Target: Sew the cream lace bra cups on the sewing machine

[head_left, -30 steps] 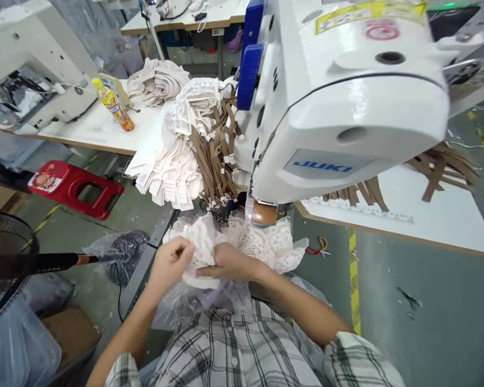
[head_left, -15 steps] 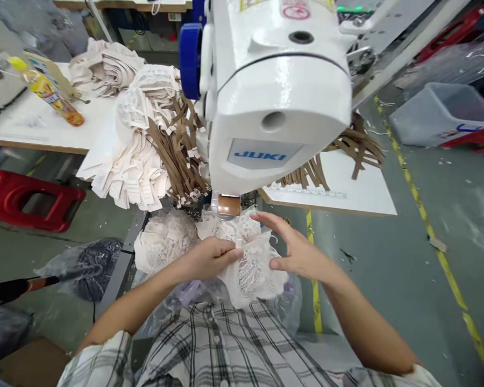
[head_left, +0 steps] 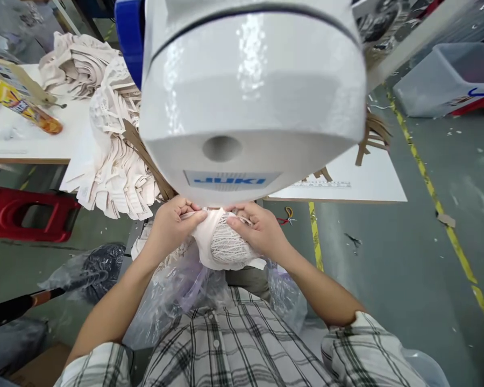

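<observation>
A cream lace bra (head_left: pixel 229 244) is stretched between my two hands, just below the front of a white sewing machine (head_left: pixel 250 102). My left hand (head_left: pixel 173 220) pinches its left edge between thumb and fingers. On the other side, my right hand (head_left: pixel 262 228) grips the upper edge of the lace cup. The machine head hides the needle area and part of my fingertips. More cream lace shows behind my left wrist, partly covered by it.
Stacks of cream fabric pieces (head_left: pixel 108 177) and brown strips (head_left: pixel 149 161) lie left of the machine. A drink bottle (head_left: pixel 24 107) rests on the white table (head_left: pixel 8 142). A red stool (head_left: pixel 28 215) stands at left, a clear bin (head_left: pixel 447 80) at right. Clear plastic covers my lap.
My right hand, open and off the cloth before, now grips the bra. Both hands have moved up close under the machine head. My view has moved nearer to the machine.
</observation>
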`<state>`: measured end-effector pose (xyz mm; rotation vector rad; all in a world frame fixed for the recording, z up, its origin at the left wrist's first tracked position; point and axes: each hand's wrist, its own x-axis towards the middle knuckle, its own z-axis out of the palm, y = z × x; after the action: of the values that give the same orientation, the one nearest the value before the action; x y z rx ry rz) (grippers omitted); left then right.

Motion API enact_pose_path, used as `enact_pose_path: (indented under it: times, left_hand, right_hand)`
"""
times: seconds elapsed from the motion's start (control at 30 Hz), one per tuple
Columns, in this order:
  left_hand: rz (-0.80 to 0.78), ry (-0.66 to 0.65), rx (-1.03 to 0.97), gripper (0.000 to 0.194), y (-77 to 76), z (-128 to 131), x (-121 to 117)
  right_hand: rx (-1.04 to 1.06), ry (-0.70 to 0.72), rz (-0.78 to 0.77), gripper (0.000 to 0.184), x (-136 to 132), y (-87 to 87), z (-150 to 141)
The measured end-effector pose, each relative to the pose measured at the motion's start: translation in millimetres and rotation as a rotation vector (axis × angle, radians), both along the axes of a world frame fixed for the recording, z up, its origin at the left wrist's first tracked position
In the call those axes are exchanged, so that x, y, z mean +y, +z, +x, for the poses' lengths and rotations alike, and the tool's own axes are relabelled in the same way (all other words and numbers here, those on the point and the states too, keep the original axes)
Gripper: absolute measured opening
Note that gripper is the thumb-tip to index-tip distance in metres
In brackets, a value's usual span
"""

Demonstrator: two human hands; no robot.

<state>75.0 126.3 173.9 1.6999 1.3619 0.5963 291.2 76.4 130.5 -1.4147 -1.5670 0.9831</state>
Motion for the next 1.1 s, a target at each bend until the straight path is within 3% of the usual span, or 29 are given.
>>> enact_pose_path:
  times: [0.17,0.27,0.43,0.67,0.8,0.9,1.0,1.1]
  left_hand:
    - [0.114,0.025,0.071,0.023,-3.8,3.7,10.8]
    - [0.155,-0.011,0.062,0.013,-4.1,2.4,16.3]
    - [0.161,-0.023,0.082,0.003,-9.1,-1.2,21.3]
    - [0.166,-0.026,0.116,0.007,-12.6,-1.8,22.2]
    - [0.169,-0.022,0.112,0.011,-9.8,-6.8,23.5]
    - [0.119,-0.025,0.143,0.019,-6.9,-18.9,26.5]
    - [-0.007,-0.106,0.211,0.029,-3.7,-39.8,33.4]
    - [-0.192,-0.302,0.269,0.035,-4.8,-66.7,43.4]
  right_hand:
    - [0.136,-0.014,-0.115,0.025,12.4,3.6,-1.7]
    - [0.138,-0.042,-0.112,0.027,17.4,6.1,-1.1]
    - [0.136,-0.042,-0.112,0.031,23.7,3.6,1.5]
    - [0.144,-0.008,-0.112,0.036,25.6,-2.5,6.7]
    - [0.242,-0.010,-0.157,0.049,23.0,-20.3,8.4]
    - [0.313,0.046,-0.178,0.075,18.7,-45.1,11.0]
    - [0.324,0.257,-0.193,0.093,11.4,-67.6,15.2]
    - [0.290,0.444,-0.300,0.080,1.7,-79.3,19.9]
